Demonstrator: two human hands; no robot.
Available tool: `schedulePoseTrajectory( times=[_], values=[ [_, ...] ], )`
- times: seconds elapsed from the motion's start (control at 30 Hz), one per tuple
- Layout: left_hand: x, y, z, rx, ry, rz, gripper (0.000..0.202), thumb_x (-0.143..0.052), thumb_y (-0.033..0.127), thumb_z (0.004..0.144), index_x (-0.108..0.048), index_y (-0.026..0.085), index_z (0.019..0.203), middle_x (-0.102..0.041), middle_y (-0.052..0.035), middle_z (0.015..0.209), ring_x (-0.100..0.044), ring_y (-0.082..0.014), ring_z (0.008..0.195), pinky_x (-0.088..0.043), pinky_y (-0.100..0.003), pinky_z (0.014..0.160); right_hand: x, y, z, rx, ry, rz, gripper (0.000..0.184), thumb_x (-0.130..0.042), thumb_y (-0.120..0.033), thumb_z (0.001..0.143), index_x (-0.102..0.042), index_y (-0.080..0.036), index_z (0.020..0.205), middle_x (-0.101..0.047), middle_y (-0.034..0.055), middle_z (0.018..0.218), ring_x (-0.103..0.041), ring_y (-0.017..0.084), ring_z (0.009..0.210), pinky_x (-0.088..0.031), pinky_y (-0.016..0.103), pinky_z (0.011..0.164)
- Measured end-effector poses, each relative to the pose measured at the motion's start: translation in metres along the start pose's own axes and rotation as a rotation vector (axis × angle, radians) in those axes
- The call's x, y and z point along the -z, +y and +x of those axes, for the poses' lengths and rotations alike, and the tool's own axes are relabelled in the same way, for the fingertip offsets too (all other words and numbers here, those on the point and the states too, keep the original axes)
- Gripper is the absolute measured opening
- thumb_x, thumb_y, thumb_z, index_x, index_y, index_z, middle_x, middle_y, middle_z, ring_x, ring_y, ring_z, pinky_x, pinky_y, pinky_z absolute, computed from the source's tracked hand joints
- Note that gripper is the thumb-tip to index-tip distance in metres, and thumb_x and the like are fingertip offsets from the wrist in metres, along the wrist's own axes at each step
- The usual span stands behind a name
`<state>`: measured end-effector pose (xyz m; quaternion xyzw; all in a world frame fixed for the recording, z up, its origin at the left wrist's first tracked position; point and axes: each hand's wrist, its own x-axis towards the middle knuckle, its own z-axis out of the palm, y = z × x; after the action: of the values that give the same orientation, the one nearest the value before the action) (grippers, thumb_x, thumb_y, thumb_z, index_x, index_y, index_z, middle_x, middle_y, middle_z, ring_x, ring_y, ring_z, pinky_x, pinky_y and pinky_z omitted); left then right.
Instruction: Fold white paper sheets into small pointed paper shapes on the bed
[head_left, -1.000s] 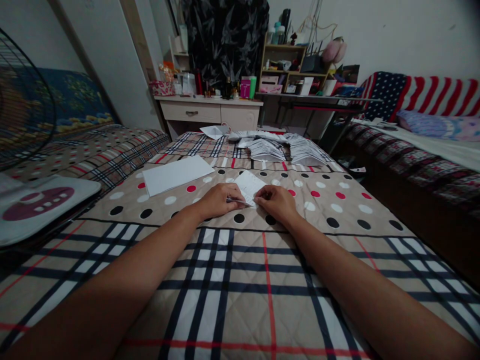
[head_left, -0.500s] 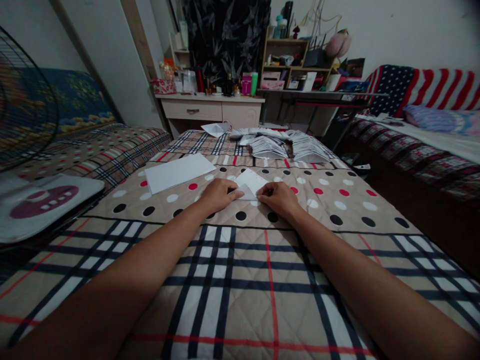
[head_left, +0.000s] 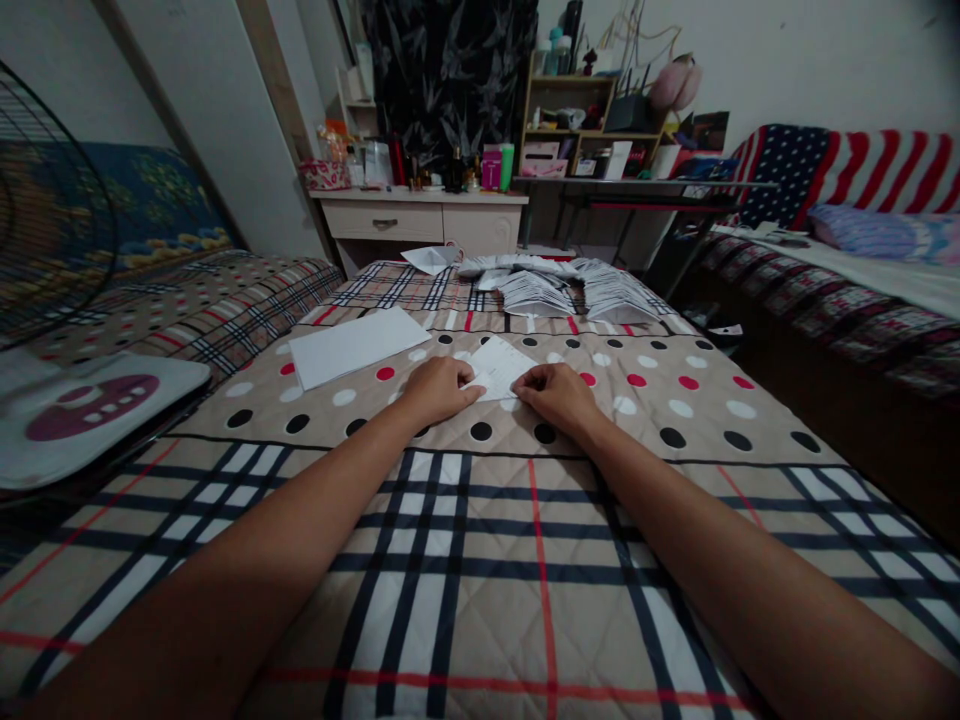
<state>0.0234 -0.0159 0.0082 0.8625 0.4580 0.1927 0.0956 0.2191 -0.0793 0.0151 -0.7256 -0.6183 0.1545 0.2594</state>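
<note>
Between my two hands lies a small sheet of white paper [head_left: 498,362] with faint print on it, its far corner pointing away from me. My left hand [head_left: 441,388] pinches the paper's near left edge between thumb and fingers. At the near right edge, my right hand [head_left: 556,396] grips it with thumb and fingertips closed together. Farther left on the bedspread [head_left: 480,520] rests a stack of blank white paper [head_left: 360,346]. Beyond the hands stand rows of folded white papers [head_left: 536,294], packed close together.
A loose folded paper [head_left: 430,260] lies at the bed's far end. Past it stand a white drawer cabinet [head_left: 420,222] and a desk with shelves [head_left: 574,105]. A fan [head_left: 56,200] is at the left, and another bed [head_left: 832,300] at the right.
The flap of paper that stood up near my left thumb now lies flatter, and more of the printed face shows. Both hands stay in nearly the same place.
</note>
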Motion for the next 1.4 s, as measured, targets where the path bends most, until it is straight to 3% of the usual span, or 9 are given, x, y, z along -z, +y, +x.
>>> schedulePoseTrajectory(
  times=[0.2,0.4,0.67,0.9,1.13,1.27,1.4],
  values=[
    [0.000,0.001,-0.001,-0.007,-0.010,-0.011,0.026,-0.062,0.041,0.077,-0.066,0.017,0.067,-0.063,-0.0024,0.066,-0.050,-0.0139,0.060,-0.026,-0.027,0.055,-0.001,-0.002,-0.001,-0.032,0.002,-0.023,0.020,-0.067,-0.040,0.075,-0.075,-0.022,0.079,-0.072,0.0032,0.076,-0.063,0.018,0.069,-0.033,0.025,0.053],
    [0.000,0.002,-0.002,0.094,0.014,-0.039,0.029,-0.067,0.048,0.074,-0.069,0.019,0.070,-0.066,-0.0020,0.070,-0.053,-0.0147,0.063,-0.027,-0.027,0.055,-0.001,-0.002,-0.001,0.018,-0.001,-0.068,0.014,-0.069,-0.036,0.073,-0.073,-0.023,0.079,-0.073,0.0000,0.076,-0.061,0.015,0.067,-0.033,0.024,0.053],
    [0.002,0.010,-0.004,0.197,0.040,-0.052,0.025,-0.073,0.045,0.073,-0.069,0.020,0.076,-0.068,-0.0003,0.075,-0.056,-0.0147,0.065,-0.030,-0.026,0.055,-0.001,-0.002,-0.001,0.030,-0.011,-0.077,0.014,-0.069,-0.035,0.074,-0.073,-0.023,0.079,-0.072,-0.0006,0.076,-0.061,0.014,0.066,-0.032,0.025,0.053],
    [-0.001,0.011,-0.002,0.171,0.037,0.005,0.016,-0.066,0.038,0.079,-0.068,0.022,0.081,-0.068,-0.0007,0.076,-0.058,-0.0161,0.068,-0.029,-0.027,0.055,-0.001,-0.003,-0.002,0.036,-0.004,-0.098,0.015,-0.068,-0.035,0.074,-0.073,-0.023,0.081,-0.072,-0.0006,0.076,-0.061,0.014,0.066,-0.032,0.025,0.053],
    [0.004,0.012,-0.007,0.201,0.015,0.060,0.022,-0.065,0.043,0.082,-0.063,0.022,0.087,-0.067,-0.0015,0.082,-0.061,-0.0195,0.078,-0.034,-0.028,0.060,-0.001,-0.002,-0.002,0.043,-0.001,-0.101,0.014,-0.069,-0.035,0.074,-0.073,-0.024,0.080,-0.072,-0.0008,0.076,-0.061,0.015,0.067,-0.033,0.025,0.054],
    [0.006,0.008,-0.008,0.135,-0.007,0.083,0.016,-0.064,0.033,0.085,-0.059,0.021,0.094,-0.066,-0.0033,0.098,-0.062,-0.0208,0.089,-0.040,-0.030,0.068,0.000,-0.002,-0.002,0.034,-0.002,-0.107,0.013,-0.069,-0.036,0.074,-0.074,-0.025,0.080,-0.072,-0.0013,0.076,-0.061,0.015,0.066,-0.032,0.025,0.053],
    [0.003,0.005,-0.008,-0.131,0.039,0.160,0.016,-0.058,0.013,0.086,-0.059,0.022,0.100,-0.060,-0.0045,0.111,-0.058,-0.0212,0.102,-0.044,-0.033,0.081,0.000,-0.001,-0.001,0.041,-0.008,-0.106,0.013,-0.069,-0.036,0.074,-0.073,-0.025,0.079,-0.072,-0.0017,0.075,-0.061,0.014,0.066,-0.031,0.024,0.053]
  ],
)
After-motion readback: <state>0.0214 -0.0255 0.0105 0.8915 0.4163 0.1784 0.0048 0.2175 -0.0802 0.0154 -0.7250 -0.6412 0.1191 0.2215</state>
